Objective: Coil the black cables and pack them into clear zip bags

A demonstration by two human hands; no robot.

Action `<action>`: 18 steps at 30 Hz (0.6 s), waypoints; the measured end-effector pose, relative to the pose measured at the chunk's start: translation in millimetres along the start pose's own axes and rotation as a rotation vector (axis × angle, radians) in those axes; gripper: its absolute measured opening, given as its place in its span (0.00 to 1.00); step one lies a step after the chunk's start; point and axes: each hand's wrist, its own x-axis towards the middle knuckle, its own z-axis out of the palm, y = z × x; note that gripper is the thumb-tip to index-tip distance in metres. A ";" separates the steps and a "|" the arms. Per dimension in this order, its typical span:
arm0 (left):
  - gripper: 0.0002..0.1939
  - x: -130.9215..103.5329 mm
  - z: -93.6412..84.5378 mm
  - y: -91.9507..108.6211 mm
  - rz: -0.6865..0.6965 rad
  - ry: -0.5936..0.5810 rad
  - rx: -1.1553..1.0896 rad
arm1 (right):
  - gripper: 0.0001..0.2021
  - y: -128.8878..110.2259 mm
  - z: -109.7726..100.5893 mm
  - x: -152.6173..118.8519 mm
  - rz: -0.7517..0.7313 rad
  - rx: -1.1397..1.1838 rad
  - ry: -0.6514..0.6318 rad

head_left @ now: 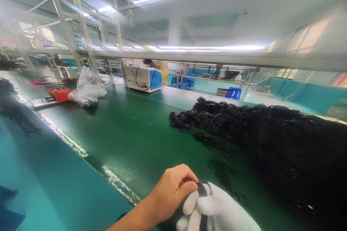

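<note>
My bare left hand (173, 189) reaches in from the lower left, with thumb and fingers pinched at the upper edge of a bundle of thin black loops (202, 190). Wrapped around the same bundle is my right hand (217, 207), in a white glove, its fingers curled closed. The loops lie side by side like a small coil; whether they are cable or separate rings I cannot tell. The lower part of the bundle is partly hidden by the gloved fingers. Both hands are close together over the near edge of the green table (135, 137).
A large heap of black coils (292, 144) covers the table's right side, with loose black loops (225, 166) in front. Further back are a white-and-blue machine (143, 79), a clear plastic bag (88, 88) and a red box (60, 94). A metal shelf beam (189, 56) crosses above.
</note>
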 end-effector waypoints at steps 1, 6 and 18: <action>0.07 -1.1 0.7 -3.3 -0.008 -0.015 -0.032 | 0.18 -1.3 -0.1 -0.7 0.004 -0.023 -0.003; 0.06 -2.8 7.4 -18.8 0.013 -0.017 -0.169 | 0.16 -10.4 -1.5 -7.1 0.042 -0.170 -0.038; 0.09 -3.4 12.5 -9.0 0.003 -0.093 -0.215 | 0.16 -31.1 0.6 -23.9 0.157 -0.496 -0.116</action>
